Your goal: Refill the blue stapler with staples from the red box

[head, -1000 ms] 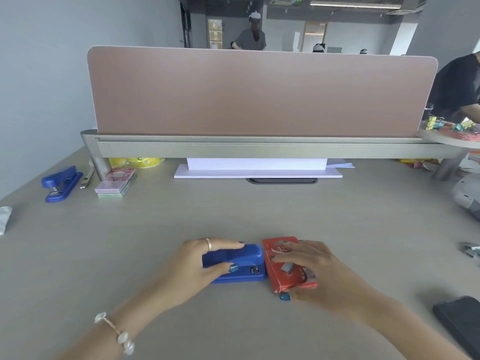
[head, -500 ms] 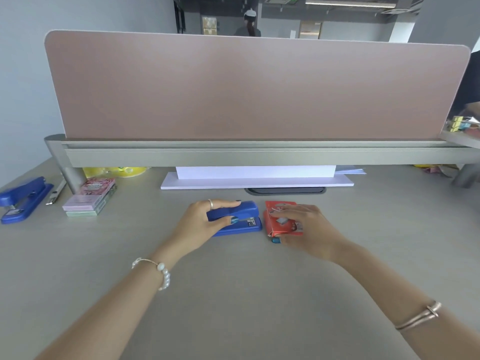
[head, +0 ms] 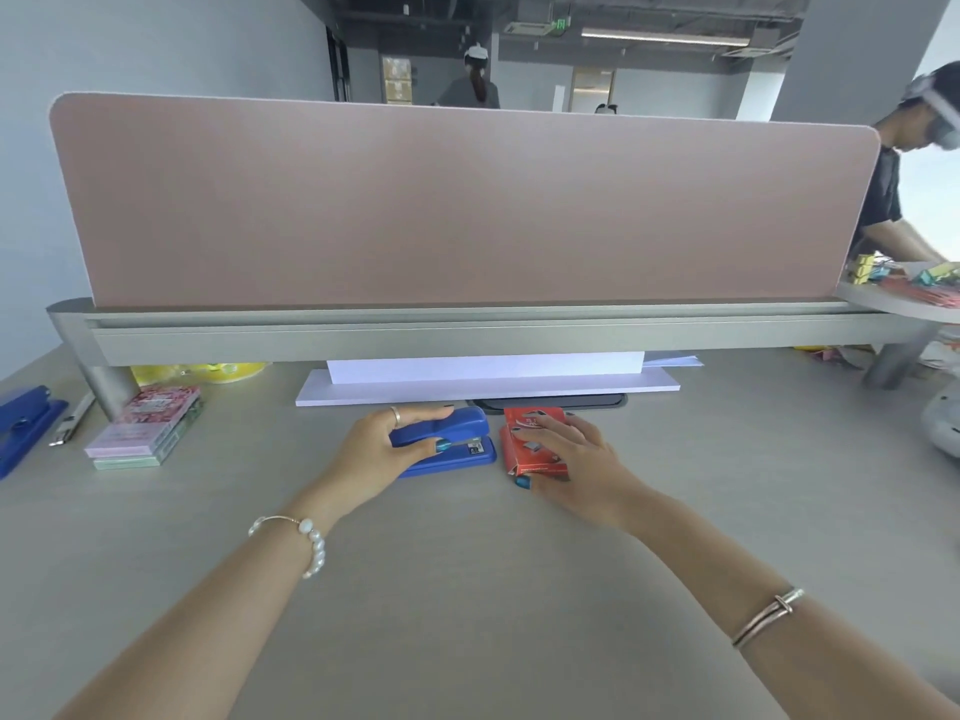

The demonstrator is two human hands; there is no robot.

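The blue stapler (head: 462, 436) lies flat on the grey desk, its front end pointing right. My left hand (head: 382, 452) wraps around its rear half, fingers over the top and thumb on the near side. Just to its right lies the red box (head: 524, 446) of staples, flat on the desk. My right hand (head: 576, 459) covers the box, fingers spread over its top and thumb at its near end. Stapler and box sit side by side, close to each other, both closed.
A pink divider panel (head: 457, 200) on a grey rail (head: 467, 332) blocks the far side, with white boards (head: 483, 379) beneath. At left are a second blue stapler (head: 23, 426), a knife (head: 72, 420) and stacked sticky-note packs (head: 145, 431). A person (head: 904, 179) works at the right.
Both arms have stretched away from me, and the stapler and red box now sit farther out, near the white boards. The view has tilted up and back.
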